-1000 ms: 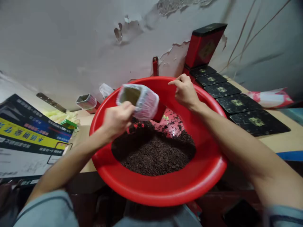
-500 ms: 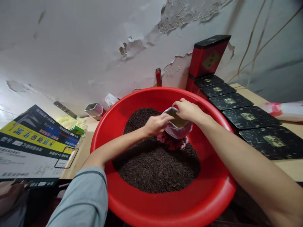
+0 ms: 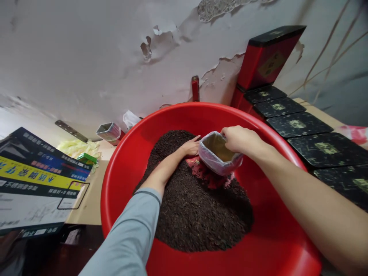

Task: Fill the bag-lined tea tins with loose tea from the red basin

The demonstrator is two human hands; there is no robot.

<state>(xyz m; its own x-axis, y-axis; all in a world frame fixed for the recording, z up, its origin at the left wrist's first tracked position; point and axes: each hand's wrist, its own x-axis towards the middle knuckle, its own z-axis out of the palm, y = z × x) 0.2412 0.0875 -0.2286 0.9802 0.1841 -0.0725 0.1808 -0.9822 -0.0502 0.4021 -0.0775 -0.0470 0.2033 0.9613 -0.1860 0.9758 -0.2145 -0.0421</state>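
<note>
My right hand (image 3: 243, 140) is closed on the upper rim of a tea tin (image 3: 205, 174), whose plastic bag liner (image 3: 220, 165) is folded over its edge. The tin stands tilted in the dark loose tea leaves (image 3: 198, 214), its lower red part seen among them. To its left, my left hand (image 3: 191, 147) has its fingers stretched out, low over the leaves beside the tin. Whether the fingertips touch the tin I cannot make out. A large red basin (image 3: 172, 264) holds the leaves.
Black-lidded tins (image 3: 299, 124) stand in a row at right, with a tall red tin (image 3: 270, 59) behind. Another lined tin (image 3: 109, 132) is left of the basin. A printed cardboard box (image 3: 37, 184) lies at far left. The peeling wall (image 3: 115, 57) rises behind.
My left hand has let go of the tin's rim and moved down to its left side, fingers now extended. My right hand still holds the rim. The view has shifted slightly.
</note>
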